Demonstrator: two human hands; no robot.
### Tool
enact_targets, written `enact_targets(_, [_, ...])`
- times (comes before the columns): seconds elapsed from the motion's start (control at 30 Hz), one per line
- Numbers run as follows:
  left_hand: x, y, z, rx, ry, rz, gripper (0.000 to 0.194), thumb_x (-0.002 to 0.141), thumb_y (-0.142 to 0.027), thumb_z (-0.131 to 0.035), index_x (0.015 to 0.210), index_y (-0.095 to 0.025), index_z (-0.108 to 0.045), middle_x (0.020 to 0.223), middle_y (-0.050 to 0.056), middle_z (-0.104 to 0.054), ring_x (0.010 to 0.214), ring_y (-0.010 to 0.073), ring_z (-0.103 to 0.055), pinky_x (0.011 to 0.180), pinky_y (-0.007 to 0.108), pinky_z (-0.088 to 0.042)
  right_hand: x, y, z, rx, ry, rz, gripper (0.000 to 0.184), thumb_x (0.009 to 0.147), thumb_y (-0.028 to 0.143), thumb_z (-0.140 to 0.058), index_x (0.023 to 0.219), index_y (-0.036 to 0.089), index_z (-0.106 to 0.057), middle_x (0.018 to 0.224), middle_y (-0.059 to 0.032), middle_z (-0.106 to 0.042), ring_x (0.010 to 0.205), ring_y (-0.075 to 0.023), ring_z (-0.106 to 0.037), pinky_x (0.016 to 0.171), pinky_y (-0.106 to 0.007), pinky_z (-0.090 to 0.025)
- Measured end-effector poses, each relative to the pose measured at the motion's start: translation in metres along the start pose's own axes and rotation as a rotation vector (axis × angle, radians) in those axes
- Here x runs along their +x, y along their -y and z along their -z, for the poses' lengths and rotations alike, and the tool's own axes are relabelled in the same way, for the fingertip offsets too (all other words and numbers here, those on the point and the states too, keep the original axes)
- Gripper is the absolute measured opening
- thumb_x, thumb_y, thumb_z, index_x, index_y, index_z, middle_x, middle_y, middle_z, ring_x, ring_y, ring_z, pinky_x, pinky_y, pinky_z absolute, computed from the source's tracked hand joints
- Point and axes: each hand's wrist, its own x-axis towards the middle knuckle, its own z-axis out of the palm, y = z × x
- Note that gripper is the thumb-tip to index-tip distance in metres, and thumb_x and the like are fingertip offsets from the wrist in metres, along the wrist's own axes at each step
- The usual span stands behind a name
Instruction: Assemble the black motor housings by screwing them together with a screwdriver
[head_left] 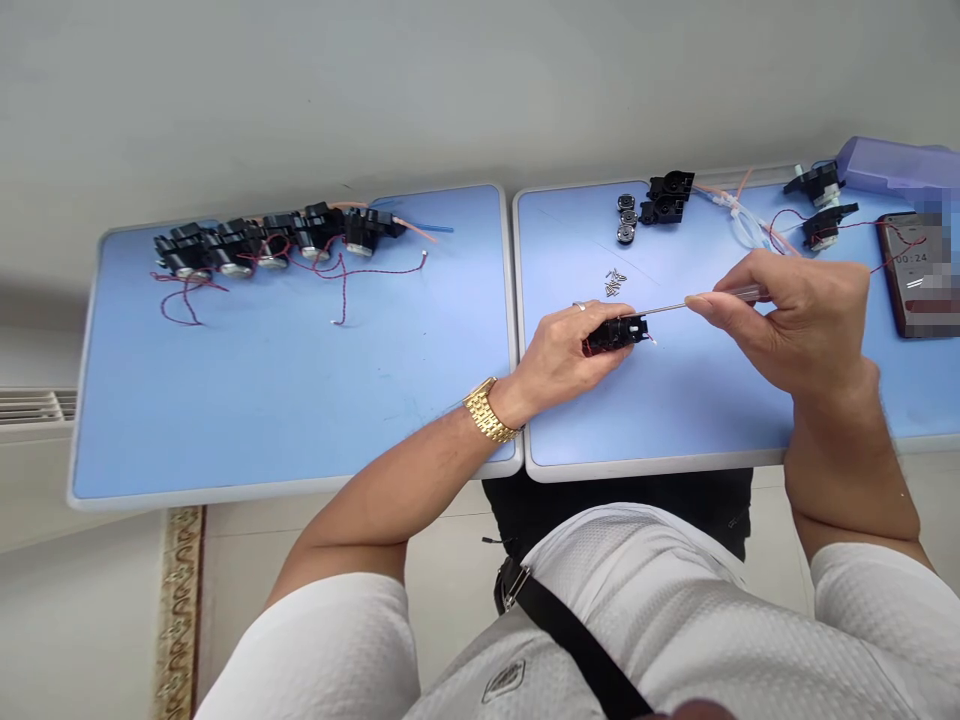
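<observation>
My left hand (559, 358) grips a small black motor housing (615, 335) against the blue tabletop, with a thin white wire end showing at its tip. In my right hand (795, 320) is a slim screwdriver (675, 305), held between fingers and thumb. Its metal shaft runs left, and its tip reaches the top of the housing. A small heap of tiny screws (613, 283) lies just above my left hand. Several round metal parts (626, 218) and black housings (666, 197) sit farther back.
The left table (262, 400) holds a row of black motor assemblies (277, 240) with twisted red wires. On the right table (675, 425) are clear tubing (739, 222), two wired black units (821, 225), a phone showing a timer (911, 270) and a purple plastic box (892, 165).
</observation>
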Motion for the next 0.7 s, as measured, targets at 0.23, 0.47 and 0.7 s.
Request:
enact_targets(0.23, [0.0007, -0.0013, -0.0001, -0.037, 0.022, 0.008, 0.033, 0.099, -0.022, -0.075, 0.131, -0.021, -0.081, 0.118, 0.006, -0.088, 0.102, 0.0188, -0.082, 0.097, 0.033, -0.064, 0.0011, 0.009, 0.0031, 0.23, 0.039, -0.003, 0.009, 0.107, 0.033, -0.073, 0.115, 0.035, -0.07, 0.102, 0.0007, -0.087, 0.085, -0.0239, -0.084, 0.064, -0.04, -0.061])
enact_targets(0.47, [-0.0002, 0.0015, -0.0007, -0.009, 0.016, 0.004, 0.033, 0.1, -0.025, -0.076, 0.133, -0.022, -0.08, 0.124, 0.007, -0.088, 0.105, 0.0207, -0.083, 0.099, 0.035, -0.065, 0.0015, 0.0071, 0.0042, 0.153, 0.04, -0.015, 0.018, 0.108, 0.04, -0.077, 0.093, 0.034, -0.07, 0.081, 0.0046, -0.083, 0.063, -0.0199, -0.076, 0.057, -0.039, -0.056])
enact_targets(0.7, [-0.0004, 0.0018, -0.0014, -0.034, 0.024, 0.023, 0.034, 0.099, -0.025, -0.077, 0.132, -0.022, -0.08, 0.123, 0.008, -0.088, 0.104, 0.0208, -0.083, 0.099, 0.035, -0.065, 0.0017, 0.0007, -0.0001, 0.085, -0.012, 0.018, 0.033, 0.108, 0.055, -0.075, 0.087, 0.03, -0.07, 0.067, 0.0033, -0.077, 0.059, -0.0206, -0.075, 0.052, -0.036, -0.049])
